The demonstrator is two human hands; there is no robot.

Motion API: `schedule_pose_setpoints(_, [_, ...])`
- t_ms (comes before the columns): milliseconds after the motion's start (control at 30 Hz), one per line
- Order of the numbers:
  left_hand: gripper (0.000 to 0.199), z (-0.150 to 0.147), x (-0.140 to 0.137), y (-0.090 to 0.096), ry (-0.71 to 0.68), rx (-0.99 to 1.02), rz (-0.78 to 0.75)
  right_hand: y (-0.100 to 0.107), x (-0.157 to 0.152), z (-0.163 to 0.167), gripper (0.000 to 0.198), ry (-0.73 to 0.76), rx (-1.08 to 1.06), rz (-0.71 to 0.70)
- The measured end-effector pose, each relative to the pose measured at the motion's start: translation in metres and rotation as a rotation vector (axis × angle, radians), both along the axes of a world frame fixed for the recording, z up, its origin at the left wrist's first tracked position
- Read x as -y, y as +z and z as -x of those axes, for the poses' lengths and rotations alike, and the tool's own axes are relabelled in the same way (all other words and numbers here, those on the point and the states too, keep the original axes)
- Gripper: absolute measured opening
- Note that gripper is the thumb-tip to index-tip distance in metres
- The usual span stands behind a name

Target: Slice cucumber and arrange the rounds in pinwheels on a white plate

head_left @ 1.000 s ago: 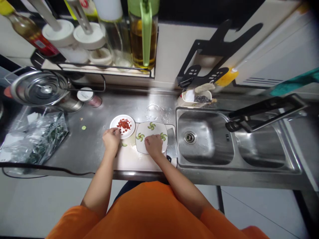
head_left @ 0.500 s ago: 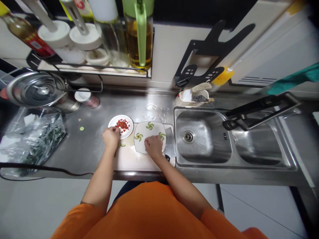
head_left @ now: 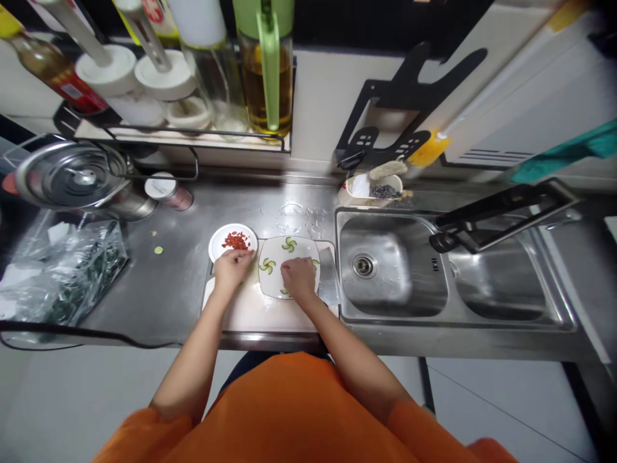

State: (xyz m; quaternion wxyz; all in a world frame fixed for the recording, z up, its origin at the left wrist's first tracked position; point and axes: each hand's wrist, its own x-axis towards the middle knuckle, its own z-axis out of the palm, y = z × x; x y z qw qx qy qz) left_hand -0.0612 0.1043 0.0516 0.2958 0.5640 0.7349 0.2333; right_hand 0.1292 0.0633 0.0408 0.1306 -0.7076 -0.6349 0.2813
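A white square plate carries cucumber slices fanned into small pinwheels, one with a red centre. To its left, a round white dish holds many small red pieces, perhaps goji berries. My left hand is over the dish's lower right rim, thumb and finger pinched on what looks like one small red piece. Over the right half of the plate is my right hand, its fingers curled closed and covering part of the cucumber; whatever they hold is hidden. Under the plate lies a pale cutting board.
A cleaver blade lies along the board's right side, beside the steel sink. Leafy greens in a plastic bag, a lidded pot and a small jar stand on the left. A rack holds bottles above the counter.
My left hand has moved right, from the dish's left lower edge towards the plate, still pinched. My right hand stays over the plate, shifted slightly, and shows more cucumber at the plate's lower edge.
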Motion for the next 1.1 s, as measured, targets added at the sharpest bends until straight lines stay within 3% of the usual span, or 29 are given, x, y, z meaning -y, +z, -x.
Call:
schedule_pose_setpoints(133, [0.022, -0.027, -0.002, -0.003, -0.185, 0.147, 0.052, 0.001, -0.010, -0.007, 0.022, -0.048, -0.069, -0.076])
schedule_pose_setpoints(267, [0.021, -0.045, -0.007, -0.008, -0.294, 0.211, 0.152, -0.005, -0.019, -0.015, 0.024, -0.094, -0.181, -0.158])
schedule_pose_setpoints(367, [0.021, -0.054, -0.012, -0.009, -0.344, 0.226, 0.193, -0.011, -0.025, -0.020, 0.022, -0.120, -0.245, -0.140])
schedule_pose_setpoints(667, [0.032, -0.067, -0.025, -0.002, -0.286, 0.301, 0.315, -0.012, -0.038, -0.029, 0.019, -0.204, -0.340, 0.001])
schedule_pose_setpoints(867, [0.038, -0.073, -0.032, -0.004, -0.262, 0.345, 0.296, -0.014, -0.052, -0.030, 0.022, -0.263, -0.375, 0.024])
schedule_pose_setpoints(1100, [0.030, -0.081, -0.041, -0.016, -0.238, 0.227, 0.218, -0.020, -0.062, -0.027, 0.022, -0.260, -0.241, 0.036])
